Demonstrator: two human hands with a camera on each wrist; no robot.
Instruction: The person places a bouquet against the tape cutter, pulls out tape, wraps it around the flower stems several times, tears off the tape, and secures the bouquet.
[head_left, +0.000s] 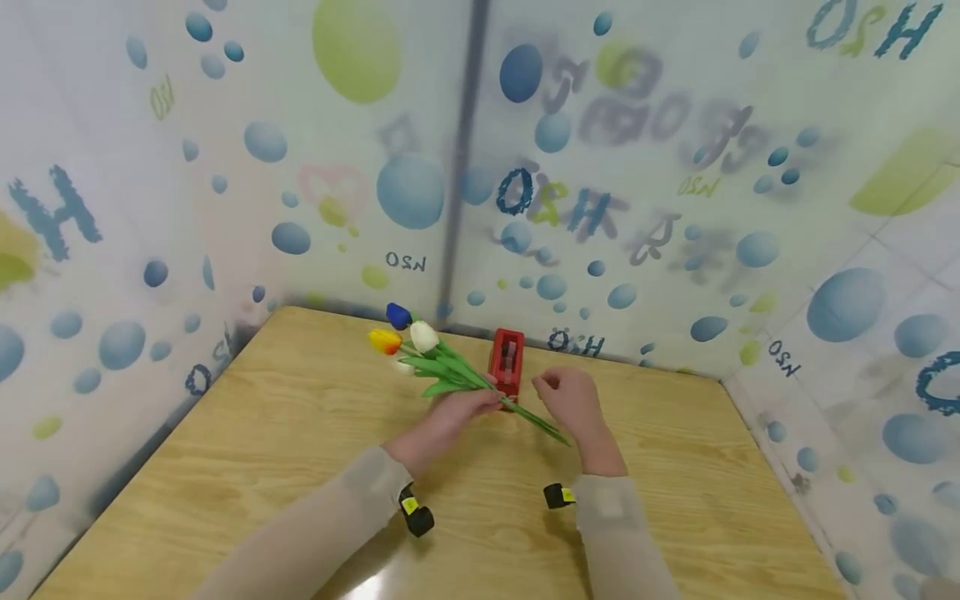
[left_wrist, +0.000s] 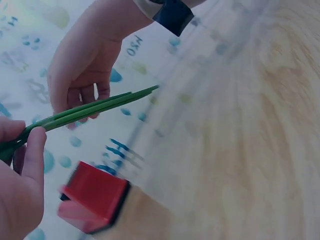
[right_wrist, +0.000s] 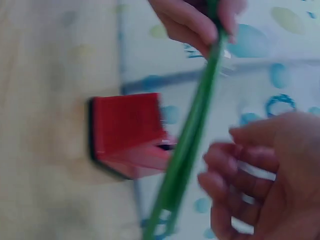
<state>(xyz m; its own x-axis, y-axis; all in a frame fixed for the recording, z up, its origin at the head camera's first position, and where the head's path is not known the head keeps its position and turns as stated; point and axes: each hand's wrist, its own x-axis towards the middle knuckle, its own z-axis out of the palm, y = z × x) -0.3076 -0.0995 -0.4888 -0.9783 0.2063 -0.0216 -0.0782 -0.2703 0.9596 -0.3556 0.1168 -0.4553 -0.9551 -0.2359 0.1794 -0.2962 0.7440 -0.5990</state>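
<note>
My left hand grips a small bunch of tulips by the stems. Blue, white and yellow-red heads point to the far left, and the green stems stick out to the right past my fingers. Beside the stems, close to the left fingers, a small clear shiny bit shows in the right wrist view. My right hand hovers just right of the stems, its fingers loosely bent with nothing visible between them. Behind the stems stands a red tape dispenser with a roll in it.
The wooden table carries the dispenser near its back edge. A patterned curtain wall with blue and green dots closes off the back and sides. Black bands with small cameras sit at both wrists.
</note>
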